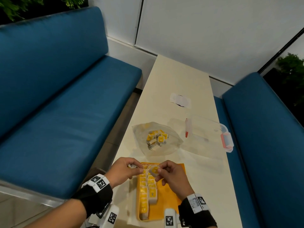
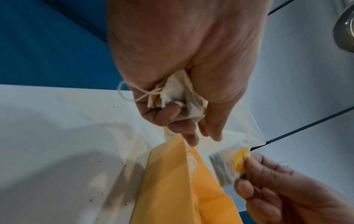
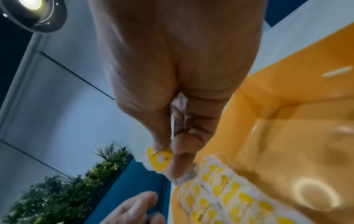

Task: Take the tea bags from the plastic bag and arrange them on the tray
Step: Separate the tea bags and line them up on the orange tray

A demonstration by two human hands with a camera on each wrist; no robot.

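The right hand (image 1: 171, 176) pinches a single tea bag (image 1: 154, 171) by its yellow tag between thumb and fingertips, holding it just above the far end of the yellow tray (image 1: 171, 199). Directly beneath that pinch, two rows of tea bags (image 1: 147, 190) already lie side by side along the tray's left part, yellow tags up. Just to the left of the pinched bag, the left hand (image 1: 123, 171) is clenched round a crumpled bunch of tea bags (image 2: 176, 97), their white strings trailing out of the fist. Beyond both hands, farther along the cream table (image 1: 181, 83), the clear plastic bag (image 1: 156, 140) lies open with more tea bags inside, and a clear lidded box (image 1: 212, 134) stands to its right.
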